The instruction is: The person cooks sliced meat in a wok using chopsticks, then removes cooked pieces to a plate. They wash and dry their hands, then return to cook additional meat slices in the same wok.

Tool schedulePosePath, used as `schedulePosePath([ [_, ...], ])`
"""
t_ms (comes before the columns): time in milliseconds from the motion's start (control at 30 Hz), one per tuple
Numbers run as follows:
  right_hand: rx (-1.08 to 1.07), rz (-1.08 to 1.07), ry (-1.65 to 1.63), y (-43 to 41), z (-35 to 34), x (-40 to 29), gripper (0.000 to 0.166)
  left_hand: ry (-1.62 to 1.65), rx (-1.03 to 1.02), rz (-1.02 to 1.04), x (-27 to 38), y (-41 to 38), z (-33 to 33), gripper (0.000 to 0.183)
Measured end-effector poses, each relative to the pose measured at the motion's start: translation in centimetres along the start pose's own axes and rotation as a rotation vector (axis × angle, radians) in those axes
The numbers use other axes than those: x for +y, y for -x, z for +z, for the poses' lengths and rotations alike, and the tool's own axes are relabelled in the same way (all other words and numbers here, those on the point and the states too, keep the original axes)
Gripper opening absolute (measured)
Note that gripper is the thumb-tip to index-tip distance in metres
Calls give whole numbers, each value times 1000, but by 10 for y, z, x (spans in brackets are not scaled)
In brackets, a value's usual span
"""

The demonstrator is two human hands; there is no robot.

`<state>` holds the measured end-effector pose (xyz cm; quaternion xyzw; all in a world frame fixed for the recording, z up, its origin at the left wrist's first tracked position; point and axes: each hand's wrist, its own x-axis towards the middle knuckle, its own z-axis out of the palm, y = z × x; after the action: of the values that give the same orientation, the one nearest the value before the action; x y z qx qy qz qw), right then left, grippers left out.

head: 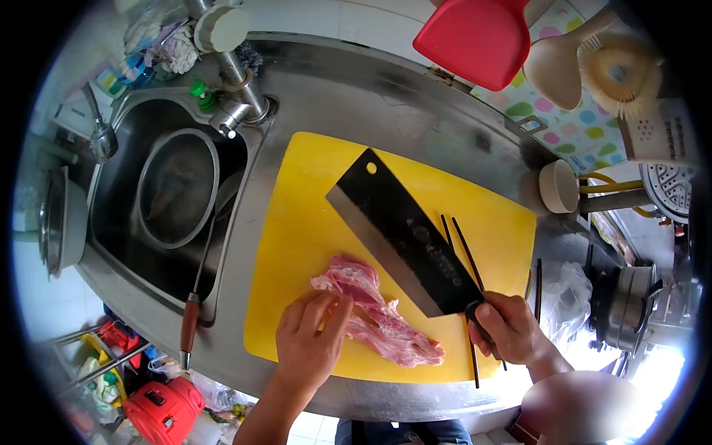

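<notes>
A piece of raw meat (pixel 389 328) lies on a yellow cutting board (pixel 300 183). My left hand (pixel 314 334) rests at the meat's upper left end, its fingers bent and touching it; whether they pinch it is hard to tell. In my right hand (pixel 506 328) is the handle of a cleaver (pixel 406 233), whose dark, wide blade points up and left above the board, to the right of the meat. A pair of dark chopsticks (pixel 470 250) lies at the board's right side, partly hidden behind the blade and my right hand.
Left of the board is a steel sink (pixel 105 211) holding a round pan (pixel 214 167); a wooden-handled utensil (pixel 189 328) leans over its edge. A faucet (pixel 239 94) stands behind. At right are a small bowl (pixel 558 186), a plastic bag (pixel 567 300) and a steel pot (pixel 628 308). A red scoop (pixel 478 39) hangs above.
</notes>
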<state>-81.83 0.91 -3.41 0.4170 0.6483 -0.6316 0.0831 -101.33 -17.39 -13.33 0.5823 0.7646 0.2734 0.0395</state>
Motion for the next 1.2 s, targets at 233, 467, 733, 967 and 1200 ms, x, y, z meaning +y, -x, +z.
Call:
schedulePosePath([
  [233, 23, -53, 91, 18, 0, 8, 29, -52, -80, 134, -3, -9, 0, 36],
  [467, 206, 40, 91, 42, -12, 23, 25, -85, -75, 91, 4, -9, -9, 33],
  [733, 729, -207, 628, 53, -29, 62, 22, -37, -105, 154, -8, -42, -7, 24],
  [967, 901, -311, 843, 15, -40, 101, 28, -4, -265, 178, -10, -54, -14, 20],
  [1200, 888, -375, 806, -6, -48, 119, 31, -21, -309, 242, -11, -59, -18, 21],
])
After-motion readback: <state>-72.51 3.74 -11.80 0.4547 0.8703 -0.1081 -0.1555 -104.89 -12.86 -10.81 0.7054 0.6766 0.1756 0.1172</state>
